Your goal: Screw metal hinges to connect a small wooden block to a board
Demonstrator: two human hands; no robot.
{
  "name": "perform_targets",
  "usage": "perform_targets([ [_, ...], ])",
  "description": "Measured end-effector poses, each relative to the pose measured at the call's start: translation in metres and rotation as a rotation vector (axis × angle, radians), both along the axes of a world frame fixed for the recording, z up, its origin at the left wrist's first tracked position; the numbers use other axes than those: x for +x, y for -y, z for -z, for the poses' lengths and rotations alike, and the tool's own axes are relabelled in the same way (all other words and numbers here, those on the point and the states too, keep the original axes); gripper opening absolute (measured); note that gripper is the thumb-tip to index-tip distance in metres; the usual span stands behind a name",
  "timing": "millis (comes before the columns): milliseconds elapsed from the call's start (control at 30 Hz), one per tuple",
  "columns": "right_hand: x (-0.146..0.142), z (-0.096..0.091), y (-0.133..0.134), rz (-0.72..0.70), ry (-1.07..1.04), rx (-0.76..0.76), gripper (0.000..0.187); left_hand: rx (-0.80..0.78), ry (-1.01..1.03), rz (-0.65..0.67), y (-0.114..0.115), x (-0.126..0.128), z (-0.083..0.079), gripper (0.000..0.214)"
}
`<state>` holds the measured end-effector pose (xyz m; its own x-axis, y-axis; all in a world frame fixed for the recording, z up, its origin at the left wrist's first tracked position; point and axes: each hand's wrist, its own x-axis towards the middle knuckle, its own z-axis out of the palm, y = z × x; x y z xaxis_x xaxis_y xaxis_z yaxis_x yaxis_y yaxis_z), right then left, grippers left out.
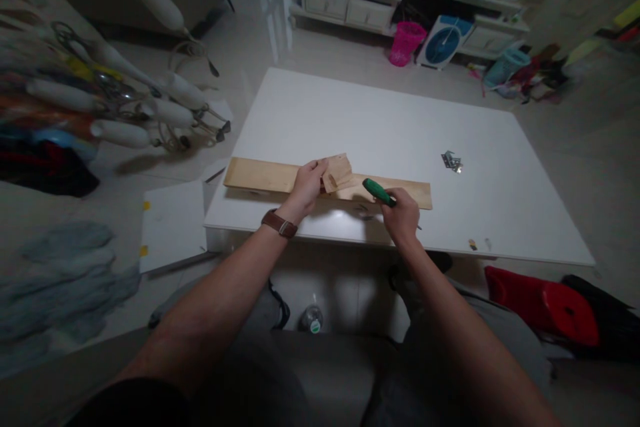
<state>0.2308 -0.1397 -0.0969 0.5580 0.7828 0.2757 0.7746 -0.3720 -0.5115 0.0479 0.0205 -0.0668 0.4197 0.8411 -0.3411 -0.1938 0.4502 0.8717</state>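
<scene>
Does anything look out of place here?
Perhaps the grey cloth, crumpled on the floor left of the white table. The green-handled tool in the right hand looks turned round, handle end pointing away from the person.

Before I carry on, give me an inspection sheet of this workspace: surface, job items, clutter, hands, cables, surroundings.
Surface: white tabletop, with some shine near its front edge.
Job items: long wooden board along the near side; small wooden piece over it, contact unclear; green-handled tool.
Clutter: metal pieces grouped toward the right; small dark-and-yellow item by the near edge.
Hands: left hand grips the small wooden piece; right hand grips the green-handled tool.
Cables: thin loops at left, too blurred to identify.
Surroundings: pink basket beyond the table; red stool at right; clear bottle on the floor.
</scene>
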Motion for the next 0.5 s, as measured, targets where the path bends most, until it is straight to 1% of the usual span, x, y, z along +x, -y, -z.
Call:
perform_targets([
  [67, 0.0, 0.0, -0.001, 0.036, -0.03, 0.017, 0.022, -0.006, 0.048, -0.004, -0.001, -0.001, 0.001, 0.023],
  [133, 0.002, -0.001, -0.003, 0.111, -0.086, 0.044, 0.018, -0.008, 0.092, -0.009, -0.002, -0.001, 0.003, 0.023],
  [267, 0.012, -0.001, -0.006, 0.27, -0.216, 0.141, 0.021, -0.055, 0.157, -0.018, -0.003, 0.0, 0.002, 0.015],
  [333, 0.019, 0.002, -0.006, 0.344, -0.292, 0.198, 0.021, -0.119, 0.182, -0.007, -0.003, 0.001, 0.0, 0.008],
  [433, 0.03, 0.011, -0.004, 0.44, -0.444, 0.251, 0.021, -0.265, 0.207, 0.022, -0.002, 0.001, -0.004, 0.012],
  [500, 0.034, 0.015, -0.003, 0.464, -0.502, 0.274, 0.025, -0.372, 0.223, 0.035, -0.002, -0.002, -0.006, 0.014],
])
